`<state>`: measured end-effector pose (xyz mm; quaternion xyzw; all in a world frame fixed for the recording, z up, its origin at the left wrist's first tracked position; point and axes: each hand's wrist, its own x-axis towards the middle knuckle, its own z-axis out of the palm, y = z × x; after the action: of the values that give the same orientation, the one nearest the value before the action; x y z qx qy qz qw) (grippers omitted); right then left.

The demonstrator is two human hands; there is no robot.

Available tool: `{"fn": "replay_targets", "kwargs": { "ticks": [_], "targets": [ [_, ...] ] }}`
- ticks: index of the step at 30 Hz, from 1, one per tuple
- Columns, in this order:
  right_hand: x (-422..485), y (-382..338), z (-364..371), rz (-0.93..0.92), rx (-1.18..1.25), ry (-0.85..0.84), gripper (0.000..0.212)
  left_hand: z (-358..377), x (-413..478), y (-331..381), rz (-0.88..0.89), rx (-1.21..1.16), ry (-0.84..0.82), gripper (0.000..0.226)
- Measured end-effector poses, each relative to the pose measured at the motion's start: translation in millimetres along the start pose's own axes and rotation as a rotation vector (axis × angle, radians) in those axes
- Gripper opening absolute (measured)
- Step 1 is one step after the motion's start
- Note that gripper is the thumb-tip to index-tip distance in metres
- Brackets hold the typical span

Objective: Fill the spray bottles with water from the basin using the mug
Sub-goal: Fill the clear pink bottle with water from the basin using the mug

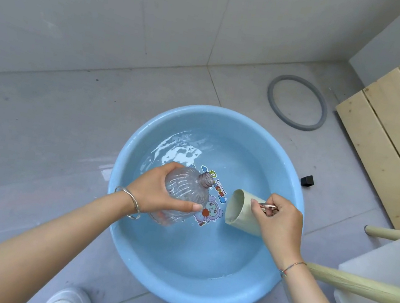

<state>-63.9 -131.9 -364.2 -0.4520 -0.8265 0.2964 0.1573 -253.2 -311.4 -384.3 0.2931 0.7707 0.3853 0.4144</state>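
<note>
The uncapped clear spray bottle (183, 196), seemingly almost empty, is gripped tilted above the blue basin (184, 299) by the left hand (157, 194), and the pale green mug (239, 212) is held sideways by its handle in the right hand (277, 222), so the filling is judged barely begun.

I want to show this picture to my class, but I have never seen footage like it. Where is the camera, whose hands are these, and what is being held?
There is no machine here: a person wears a camera on the head, and it looks down at their own two hands. A blue basin with water in it stands on the tiled floor. The left hand grips a clear bottle, uncapped and tilted, over the water. The right hand holds a pale green mug by its metal handle, tipped on its side with its mouth toward the bottle. A grey ring lies on the floor beyond.
</note>
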Motion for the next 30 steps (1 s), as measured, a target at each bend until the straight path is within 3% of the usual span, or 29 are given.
{"fn": "replay_targets", "kwargs": {
  "ticks": [10, 22, 30],
  "targets": [
    [4.0, -14.4, -36.5, 0.270, 0.513, 0.119, 0.041, 0.9, 1.5, -2.5, -0.007, 0.005, 0.013, 0.097],
    [1.2, -48.9, -56.5, 0.119, 0.625, 0.127, 0.042, 4.5, -0.4, 4.0, 0.014, -0.007, -0.001, 0.090],
    [-3.1, -64.6, -62.6, -0.047, 0.475, 0.106, 0.041, 4.7, -0.5, 4.4, 0.022, 0.007, -0.012, 0.090]
  ]
}}
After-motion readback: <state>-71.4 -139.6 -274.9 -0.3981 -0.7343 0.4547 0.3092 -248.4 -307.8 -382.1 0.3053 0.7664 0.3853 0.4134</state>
